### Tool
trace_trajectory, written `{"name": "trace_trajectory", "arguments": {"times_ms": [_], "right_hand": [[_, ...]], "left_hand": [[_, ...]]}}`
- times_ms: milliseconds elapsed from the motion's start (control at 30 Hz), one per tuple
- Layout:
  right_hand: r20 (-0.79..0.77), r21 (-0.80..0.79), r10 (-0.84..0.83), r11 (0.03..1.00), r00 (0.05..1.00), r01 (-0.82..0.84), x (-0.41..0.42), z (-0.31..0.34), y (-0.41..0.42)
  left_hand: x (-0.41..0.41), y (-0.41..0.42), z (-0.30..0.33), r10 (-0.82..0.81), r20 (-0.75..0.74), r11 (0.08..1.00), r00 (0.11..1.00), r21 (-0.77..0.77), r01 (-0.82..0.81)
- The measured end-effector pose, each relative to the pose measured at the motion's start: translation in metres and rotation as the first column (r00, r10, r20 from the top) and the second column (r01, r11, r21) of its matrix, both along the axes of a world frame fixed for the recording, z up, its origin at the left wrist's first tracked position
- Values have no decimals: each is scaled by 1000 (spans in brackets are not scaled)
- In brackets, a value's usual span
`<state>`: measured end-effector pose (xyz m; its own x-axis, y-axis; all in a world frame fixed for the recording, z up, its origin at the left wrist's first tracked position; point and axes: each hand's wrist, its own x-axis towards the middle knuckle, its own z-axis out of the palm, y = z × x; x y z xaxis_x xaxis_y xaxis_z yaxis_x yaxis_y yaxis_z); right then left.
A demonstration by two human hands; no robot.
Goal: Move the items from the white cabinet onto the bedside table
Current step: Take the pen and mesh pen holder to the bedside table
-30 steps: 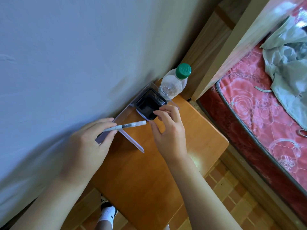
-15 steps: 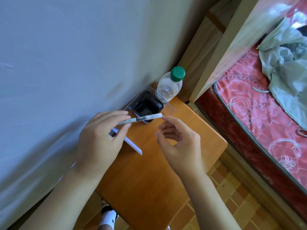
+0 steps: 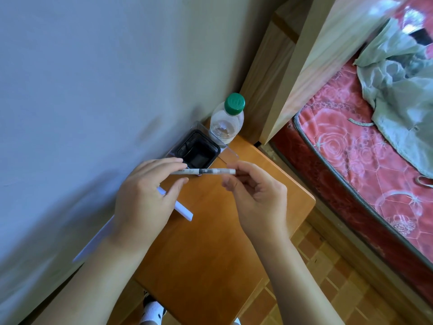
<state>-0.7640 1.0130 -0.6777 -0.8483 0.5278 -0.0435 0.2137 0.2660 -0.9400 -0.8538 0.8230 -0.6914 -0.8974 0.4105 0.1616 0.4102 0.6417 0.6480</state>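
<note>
Pen (image 3: 206, 171) in left grip (image 3: 145, 198)

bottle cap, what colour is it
Green. The bottle cap shows clearly in the head view, on the clear bottle by the wall.

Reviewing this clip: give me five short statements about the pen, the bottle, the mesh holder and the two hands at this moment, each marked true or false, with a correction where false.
1. The left hand pinches the pen. True.
2. The bottle has a red cap. False: the cap is green.
3. The pen stands inside the black mesh holder. False: it is held roughly level above the bedside table, in front of the holder.
4. The right hand is by the pen's free end. True.
5. The bottle lies on the bed. False: it stands upright at the table's back corner, beside the holder.
</note>
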Motion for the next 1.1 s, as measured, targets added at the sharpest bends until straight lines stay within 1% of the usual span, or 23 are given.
{"name": "trace_trajectory", "arguments": {"times_ms": [267, 400, 567, 767, 967, 1100], "right_hand": [[7, 97, -58, 994, 998, 57, 5, 0, 19], [23, 214, -39, 976, 999, 33, -1, -2, 19], [39, 340, 12, 940, 999, -24, -15, -9, 10], [56, 327, 52, 943, 997, -67, -32, -26, -1], [88, 347, 33, 936, 996, -61, -40, -36, -12], [88, 330, 1, 943, 996, -30, -46, -42, -19]], "left_hand": [[-9, -1, 1, 52, 72, 998, 996, -44, -49], [-12, 0, -3, 77, 154, 996, 985, -52, -70], [-12, 4, -6, 37, 187, 997, 982, -68, -24], [-12, 6, -10, 32, 225, 999, 974, -49, -22], [-11, 5, -10, 24, 212, 998, 977, -56, -12], [-10, 4, -12, 22, 204, 999, 979, -52, -12]]}}
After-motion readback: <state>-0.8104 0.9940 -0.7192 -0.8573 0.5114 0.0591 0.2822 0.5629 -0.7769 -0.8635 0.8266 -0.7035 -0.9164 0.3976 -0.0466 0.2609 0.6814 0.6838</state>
